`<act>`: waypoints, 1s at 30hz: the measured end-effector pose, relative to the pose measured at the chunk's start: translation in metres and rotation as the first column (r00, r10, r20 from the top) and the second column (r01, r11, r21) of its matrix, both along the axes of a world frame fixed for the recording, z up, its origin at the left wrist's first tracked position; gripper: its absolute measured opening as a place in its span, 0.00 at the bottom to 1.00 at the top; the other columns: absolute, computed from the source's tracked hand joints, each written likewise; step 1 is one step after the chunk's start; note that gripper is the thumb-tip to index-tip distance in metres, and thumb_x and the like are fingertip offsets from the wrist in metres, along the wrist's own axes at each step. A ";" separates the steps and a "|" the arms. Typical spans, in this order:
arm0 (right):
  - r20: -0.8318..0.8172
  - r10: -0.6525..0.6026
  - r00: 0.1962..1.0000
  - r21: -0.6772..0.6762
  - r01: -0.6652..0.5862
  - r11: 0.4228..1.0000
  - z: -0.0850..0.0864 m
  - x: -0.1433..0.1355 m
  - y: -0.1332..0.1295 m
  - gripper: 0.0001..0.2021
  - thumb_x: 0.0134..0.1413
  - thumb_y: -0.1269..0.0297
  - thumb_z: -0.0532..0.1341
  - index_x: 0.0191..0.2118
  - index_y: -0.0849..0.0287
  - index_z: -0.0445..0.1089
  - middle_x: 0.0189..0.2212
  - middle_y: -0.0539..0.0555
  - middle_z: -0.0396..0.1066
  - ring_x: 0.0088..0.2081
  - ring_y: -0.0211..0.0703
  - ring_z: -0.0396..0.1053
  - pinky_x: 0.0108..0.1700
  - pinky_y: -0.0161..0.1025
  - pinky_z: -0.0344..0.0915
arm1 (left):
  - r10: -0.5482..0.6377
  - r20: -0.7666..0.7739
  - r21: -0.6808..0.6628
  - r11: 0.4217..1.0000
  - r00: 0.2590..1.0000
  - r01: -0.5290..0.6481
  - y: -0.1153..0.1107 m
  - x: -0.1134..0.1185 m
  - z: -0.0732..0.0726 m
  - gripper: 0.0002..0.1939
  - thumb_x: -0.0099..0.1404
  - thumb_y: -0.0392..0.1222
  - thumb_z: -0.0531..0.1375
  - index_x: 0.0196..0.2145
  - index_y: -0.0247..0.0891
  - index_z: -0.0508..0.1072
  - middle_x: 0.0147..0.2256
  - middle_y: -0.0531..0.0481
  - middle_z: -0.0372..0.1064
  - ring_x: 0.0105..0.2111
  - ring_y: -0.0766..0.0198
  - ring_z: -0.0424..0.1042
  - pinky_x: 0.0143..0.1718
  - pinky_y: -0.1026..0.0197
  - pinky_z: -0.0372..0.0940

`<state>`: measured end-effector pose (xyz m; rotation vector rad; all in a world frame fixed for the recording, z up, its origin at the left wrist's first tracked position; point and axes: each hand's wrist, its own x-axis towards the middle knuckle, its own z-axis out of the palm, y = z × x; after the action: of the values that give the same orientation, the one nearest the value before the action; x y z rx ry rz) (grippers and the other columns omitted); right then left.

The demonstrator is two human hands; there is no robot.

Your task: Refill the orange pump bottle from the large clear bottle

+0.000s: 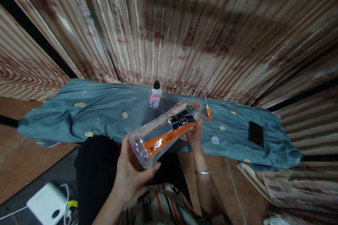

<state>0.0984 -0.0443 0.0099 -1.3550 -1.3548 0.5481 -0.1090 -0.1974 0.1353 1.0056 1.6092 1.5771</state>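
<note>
A large clear plastic bottle [165, 130] with an orange and black label lies slantwise between my hands above the cloth. My left hand [132, 172] is closed round its near-left end, thumb along the lower edge. At the far-right end, my right hand [194, 135] grips the bottle from below, its fingers partly hidden behind it. Just right of that end, an orange pump head [208, 113] with a white tube rests on the cloth. A small bottle [155, 96] with a black cap and pink label stands behind the large bottle. Near my right wrist is a small whitish disc [215, 140].
A blue-green cloth with pineapple prints [111, 112] covers the narrow surface before me. A black phone [256, 134] lies on its right part. Patterned curtains [169, 35] hang close behind. At lower left, a white device [47, 204] with cables sits on a dark surface.
</note>
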 end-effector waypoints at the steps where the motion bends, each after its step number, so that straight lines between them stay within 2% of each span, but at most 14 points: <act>1: 0.000 0.005 1.000 0.001 -0.005 1.000 0.000 0.000 0.000 0.25 0.43 0.53 0.69 0.46 0.54 0.61 0.38 0.57 0.78 0.42 0.53 0.78 0.42 0.45 0.74 | 0.003 -0.001 0.008 1.000 1.000 -0.003 0.000 0.000 0.000 0.43 0.40 0.44 0.74 0.53 0.32 0.65 0.45 0.40 0.79 0.45 0.50 0.82 0.46 0.55 0.77; 9: 0.003 -0.001 1.000 -0.018 0.001 1.000 0.001 0.000 -0.001 0.26 0.43 0.55 0.69 0.46 0.53 0.60 0.38 0.56 0.78 0.40 0.52 0.78 0.41 0.44 0.74 | 0.003 -0.062 0.039 0.999 0.998 -0.001 0.000 0.000 0.001 0.41 0.41 0.44 0.73 0.52 0.30 0.66 0.43 0.40 0.79 0.44 0.52 0.83 0.45 0.58 0.77; 17: -0.003 0.003 1.000 -0.012 -0.003 1.000 -0.003 0.001 0.000 0.26 0.43 0.55 0.70 0.48 0.54 0.61 0.39 0.57 0.79 0.43 0.54 0.80 0.42 0.46 0.76 | -0.007 -0.058 0.047 0.999 0.998 0.010 0.000 -0.001 0.000 0.41 0.42 0.44 0.73 0.52 0.30 0.66 0.44 0.38 0.79 0.45 0.50 0.82 0.47 0.56 0.77; 23: 0.007 -0.002 1.000 0.009 0.002 1.000 -0.005 0.001 0.002 0.27 0.42 0.54 0.70 0.47 0.54 0.61 0.38 0.57 0.79 0.39 0.52 0.79 0.38 0.43 0.75 | -0.008 -0.064 0.001 1.000 0.998 0.009 0.001 -0.001 0.003 0.43 0.40 0.45 0.74 0.53 0.29 0.65 0.45 0.35 0.78 0.46 0.47 0.82 0.48 0.53 0.77; 30: -0.012 0.019 1.000 -0.011 -0.019 1.000 -0.003 0.001 0.000 0.27 0.42 0.54 0.70 0.47 0.53 0.61 0.38 0.56 0.79 0.38 0.51 0.79 0.37 0.43 0.75 | -0.010 -0.067 -0.014 1.000 0.998 0.009 0.001 -0.003 0.004 0.43 0.40 0.46 0.73 0.52 0.30 0.65 0.45 0.37 0.77 0.46 0.47 0.81 0.48 0.52 0.76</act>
<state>0.0997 -0.0446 0.0070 -1.3474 -1.3580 0.5768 -0.1118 -0.1965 0.1393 1.0677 1.6553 1.5391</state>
